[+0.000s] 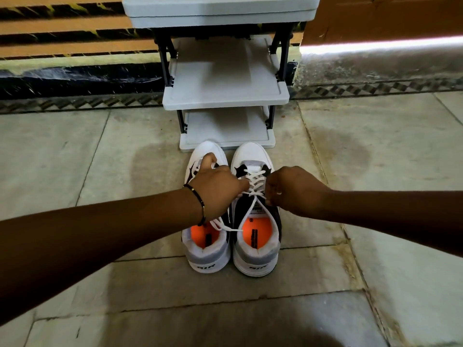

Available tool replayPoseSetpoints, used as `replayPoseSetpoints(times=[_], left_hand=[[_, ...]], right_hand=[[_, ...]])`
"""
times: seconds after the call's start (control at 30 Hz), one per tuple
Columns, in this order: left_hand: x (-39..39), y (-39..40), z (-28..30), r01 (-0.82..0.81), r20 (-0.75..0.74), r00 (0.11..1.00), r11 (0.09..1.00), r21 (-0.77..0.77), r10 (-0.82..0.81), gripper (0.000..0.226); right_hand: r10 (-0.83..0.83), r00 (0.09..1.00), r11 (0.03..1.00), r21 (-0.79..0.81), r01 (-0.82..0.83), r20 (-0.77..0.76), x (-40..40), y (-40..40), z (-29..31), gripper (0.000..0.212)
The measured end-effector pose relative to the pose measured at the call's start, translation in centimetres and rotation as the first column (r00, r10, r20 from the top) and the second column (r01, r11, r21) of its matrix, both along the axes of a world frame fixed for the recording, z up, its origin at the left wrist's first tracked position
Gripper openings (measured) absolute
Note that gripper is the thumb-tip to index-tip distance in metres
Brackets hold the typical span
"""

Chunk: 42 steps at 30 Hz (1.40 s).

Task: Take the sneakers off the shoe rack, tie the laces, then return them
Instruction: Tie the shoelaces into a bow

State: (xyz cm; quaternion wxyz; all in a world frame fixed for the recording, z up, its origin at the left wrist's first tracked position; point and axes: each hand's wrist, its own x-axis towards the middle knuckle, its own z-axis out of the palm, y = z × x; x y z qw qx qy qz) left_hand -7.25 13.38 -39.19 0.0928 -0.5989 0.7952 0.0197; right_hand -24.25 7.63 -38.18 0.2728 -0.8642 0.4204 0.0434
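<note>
Two white, grey and black sneakers with orange insoles stand side by side on the floor, toes toward the rack: the left sneaker (pixel 209 254) and the right sneaker (pixel 256 256). My left hand (pixel 215 189) reaches across the left sneaker and pinches the white lace (pixel 254 182) of the right sneaker. My right hand (pixel 292 190) grips the same lace from the other side. A loose lace end (pixel 226 227) trails over the left sneaker's opening. The left sneaker's lacing is mostly hidden by my hand.
A grey shoe rack (pixel 225 96) with several bare shelves stands against the wall just beyond the sneakers' toes. Stone floor tiles (pixel 375 159) surround the shoes. A dark patterned border strip (pixel 75 103) runs along the wall base.
</note>
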Motion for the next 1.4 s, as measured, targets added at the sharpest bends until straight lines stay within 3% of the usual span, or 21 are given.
replayPoseSetpoints(times=[0.07, 0.2, 0.27, 0.37, 0.43, 0.5, 0.57, 0.6, 0.7, 0.8, 0.93, 1.03, 1.13, 1.27, 1.4], left_hand=[[-0.1, 0.0, 0.7, 0.010, 0.024, 1.000, 1.000, 0.010, -0.011, 0.037], [0.3, -0.2, 1.4, 0.036, 0.051, 0.998, 0.999, 0.000, -0.036, 0.028], [0.5, -0.3, 1.2, 0.053, 0.044, 0.998, 0.998, 0.020, -0.054, 0.023], [1.2, -0.5, 0.9, 0.062, -0.051, 0.997, 0.995, 0.075, -0.058, 0.015], [1.8, -0.3, 0.9, 0.003, -0.324, 0.945, 0.987, 0.164, 0.051, 0.017], [1.8, 0.2, 0.8, -0.064, -0.639, 0.730, 0.956, 0.287, 0.241, 0.023], [1.1, 0.4, 1.1, -0.098, -0.817, 0.447, 0.928, 0.361, 0.365, 0.027], [0.6, 0.3, 1.3, -0.102, -0.850, 0.331, 0.911, 0.400, 0.410, 0.029], [-1.2, -0.2, 2.0, -0.087, -0.855, 0.095, 0.859, 0.504, 0.511, 0.030], [-1.9, -0.2, 1.8, -0.102, -0.828, -0.087, 0.821, 0.561, 0.555, 0.028], [-1.3, 0.2, 0.7, -0.098, -0.847, -0.150, 0.845, 0.526, 0.510, 0.024], [-1.2, 0.4, 0.3, -0.128, -0.874, -0.128, 0.866, 0.483, 0.469, 0.026], [-1.2, 0.2, 0.3, -0.136, -0.878, -0.168, 0.872, 0.471, 0.448, 0.026], [-1.0, 0.1, 0.1, -0.153, -0.901, -0.128, 0.889, 0.431, 0.415, 0.026], [-0.6, -0.1, 0.1, -0.119, -0.885, -0.123, 0.878, 0.463, 0.449, 0.019]], right_hand=[[0.024, 1.000, 1.000, -0.013, -0.024, 0.014, 0.0, 0.1, 0.4, 0.022], [0.203, 0.972, 0.957, -0.187, -0.222, -0.116, -0.5, -0.3, 0.6, 0.013], [0.269, 0.944, 0.935, -0.182, -0.303, -0.189, -0.2, -0.2, 0.6, 0.015], [0.228, 0.943, 0.971, -0.009, -0.237, -0.241, 0.2, -0.1, 1.3, 0.020], [0.120, 0.971, 0.965, 0.254, -0.065, -0.207, -0.3, -0.7, 2.0, 0.023], [-0.089, 0.994, 0.855, 0.507, 0.110, -0.066, -0.8, -1.2, 2.9, 0.018], [-0.342, 0.935, 0.755, 0.622, 0.210, 0.100, -0.7, -1.5, 3.2, 0.017], [-0.453, 0.878, 0.700, 0.672, 0.243, 0.154, -0.3, -1.8, 3.2, 0.020], [-0.672, 0.711, 0.527, 0.808, 0.265, 0.206, 1.2, -1.9, 2.7, 0.026], [-0.751, 0.610, 0.519, 0.797, 0.309, 0.252, 2.2, -1.3, 2.5, 0.024], [-0.775, 0.537, 0.539, 0.791, 0.288, 0.332, 2.4, -0.6, 2.0, 0.015], [-0.765, 0.552, 0.542, 0.794, 0.276, 0.331, 2.2, -0.7, 1.7, 0.012], [-0.751, 0.574, 0.542, 0.803, 0.250, 0.328, 2.2, -0.6, 1.7, 0.014], [-0.775, 0.534, 0.517, 0.826, 0.227, 0.338, 2.7, -0.5, 1.5, 0.023], [-0.748, 0.550, 0.565, 0.792, 0.233, 0.372, 2.9, -0.5, 0.9, 0.022]])
